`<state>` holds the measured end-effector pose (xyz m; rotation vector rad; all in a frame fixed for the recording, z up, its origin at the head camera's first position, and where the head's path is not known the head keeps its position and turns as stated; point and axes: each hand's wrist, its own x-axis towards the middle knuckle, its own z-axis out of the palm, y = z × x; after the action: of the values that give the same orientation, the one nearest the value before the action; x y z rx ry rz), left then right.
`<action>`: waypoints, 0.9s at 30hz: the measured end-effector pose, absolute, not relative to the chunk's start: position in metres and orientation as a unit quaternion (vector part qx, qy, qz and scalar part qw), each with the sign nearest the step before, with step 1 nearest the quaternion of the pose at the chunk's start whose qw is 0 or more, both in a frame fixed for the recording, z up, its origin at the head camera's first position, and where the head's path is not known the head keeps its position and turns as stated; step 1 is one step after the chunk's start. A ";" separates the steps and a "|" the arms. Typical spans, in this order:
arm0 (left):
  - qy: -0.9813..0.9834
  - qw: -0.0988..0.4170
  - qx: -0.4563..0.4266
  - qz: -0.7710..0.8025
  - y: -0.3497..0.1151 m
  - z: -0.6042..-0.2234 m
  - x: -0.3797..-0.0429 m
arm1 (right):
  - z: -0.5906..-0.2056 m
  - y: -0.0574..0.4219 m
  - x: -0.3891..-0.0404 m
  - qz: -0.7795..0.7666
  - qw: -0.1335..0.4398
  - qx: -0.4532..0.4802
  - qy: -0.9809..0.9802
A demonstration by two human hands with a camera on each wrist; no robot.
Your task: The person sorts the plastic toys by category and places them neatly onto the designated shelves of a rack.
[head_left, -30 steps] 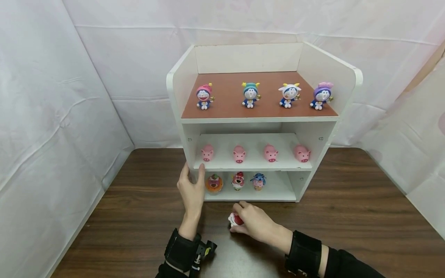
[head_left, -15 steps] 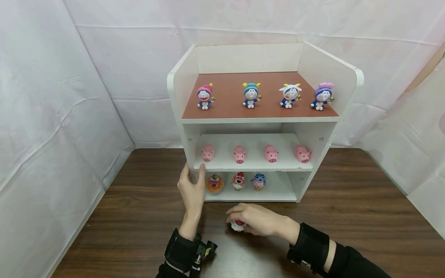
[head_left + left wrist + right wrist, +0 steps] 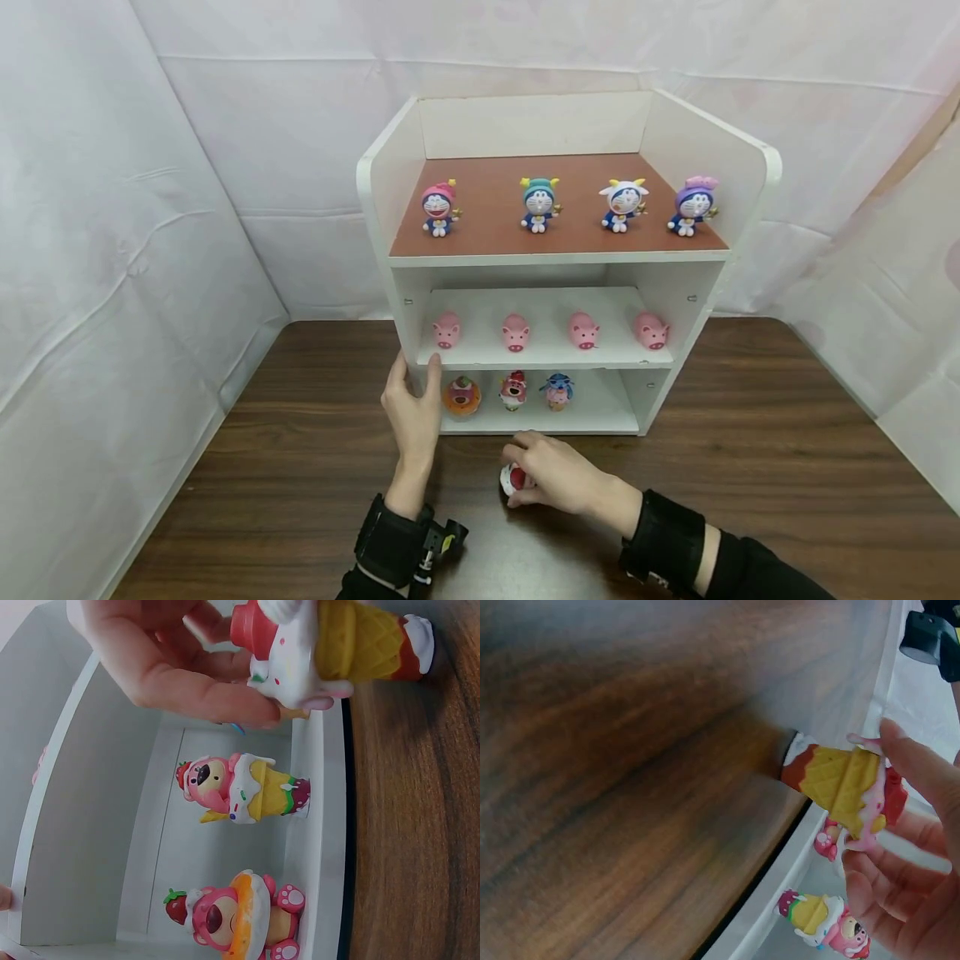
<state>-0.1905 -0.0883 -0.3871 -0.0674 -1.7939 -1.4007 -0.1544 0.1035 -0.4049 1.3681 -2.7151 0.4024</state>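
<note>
An ice-cream-cone figurine [image 3: 840, 784] with a yellow waffle cone, white-pink icing and a red part is pinched between the thumb and fingers of my right hand [image 3: 558, 477], just in front of the shelf unit. Its base is at the tabletop; I cannot tell whether it touches. The left hand [image 3: 412, 417] holds the left side panel of the white shelf unit [image 3: 540, 365], thumb at the front and fingers along the outside. Three figurines stand on the bottom shelf: a bear with a doughnut ring [image 3: 247, 915], a bear in a cone [image 3: 244, 787] and a blue-topped figurine [image 3: 558, 392].
Several pink pig figurines [image 3: 583, 331] line the middle shelf. Along the brown top shelf stand several blue cat figurines [image 3: 540, 204] in coloured hats. Dark wooden table [image 3: 300, 467] surrounds the unit, and white cloth [image 3: 135, 208] hangs behind and at the sides.
My right hand's fingers passed over the figurine and came back to a pinch from the right side. The figurine sits slightly further right. My left hand stays in place.
</note>
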 end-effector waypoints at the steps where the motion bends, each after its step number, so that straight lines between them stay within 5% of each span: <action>1: -0.715 0.420 -0.027 -0.559 -0.088 -0.387 -0.190 | -0.406 0.103 -0.154 0.133 0.043 0.437 -0.889; 12: -0.717 0.415 -0.025 -0.560 -0.088 -0.386 -0.189 | -0.413 0.100 -0.144 0.096 0.097 0.377 -0.916; 27: -0.718 0.418 -0.027 -0.556 -0.088 -0.386 -0.189 | -0.408 0.102 -0.135 0.034 0.109 0.474 -0.873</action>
<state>-0.1893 -0.0881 -0.3858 -0.0667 -1.8022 -1.3950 -0.1352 0.1019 -0.4080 1.3944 -2.5674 0.0993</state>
